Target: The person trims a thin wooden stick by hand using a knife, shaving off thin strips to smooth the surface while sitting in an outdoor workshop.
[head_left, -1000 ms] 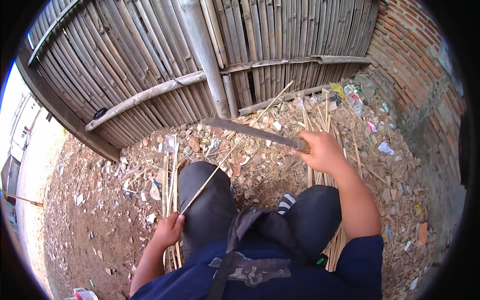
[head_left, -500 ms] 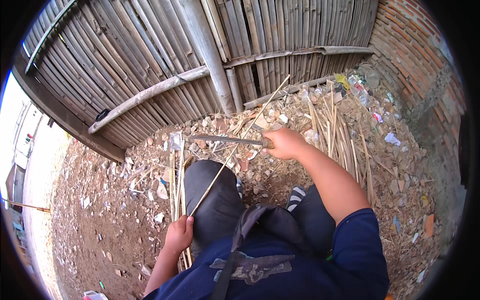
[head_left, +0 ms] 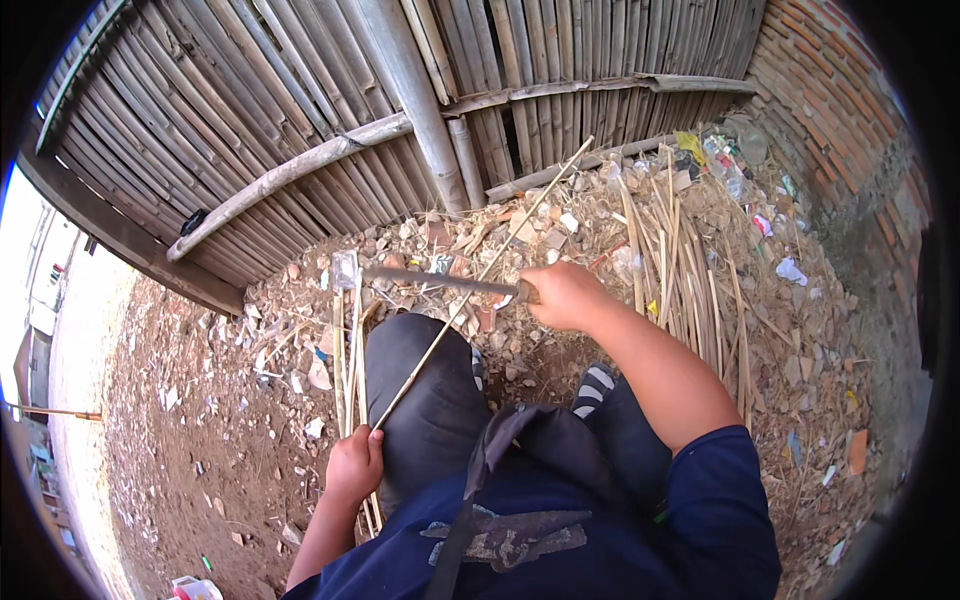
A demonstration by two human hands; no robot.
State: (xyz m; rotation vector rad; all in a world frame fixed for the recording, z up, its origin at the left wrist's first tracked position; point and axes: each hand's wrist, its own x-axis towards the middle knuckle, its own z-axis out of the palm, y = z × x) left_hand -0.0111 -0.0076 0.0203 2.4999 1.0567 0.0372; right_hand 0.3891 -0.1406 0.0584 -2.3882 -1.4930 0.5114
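My left hand, low beside my left knee, is closed round the near end of a long thin bamboo stick. The stick slants up across my thigh, and its far end points toward the fence. A long-bladed knife is gripped by its handle in my right hand, the blade pointing left. Its blade crosses the stick in view; whether they touch I cannot tell. Along my left leg lie several pale bamboo strips, partly hidden under my left hand. A larger pile of strips lies on the right.
A bamboo fence closes off the far side, with a brick wall at the right. Stones, broken tile and litter cover the ground. A clear plastic piece sits at the far end of the left strips.
The knife has shifted slightly nearer to me along the stick, its blade now blurred. My left hand still grips the stick in about the same place. The whole view has tilted a little.
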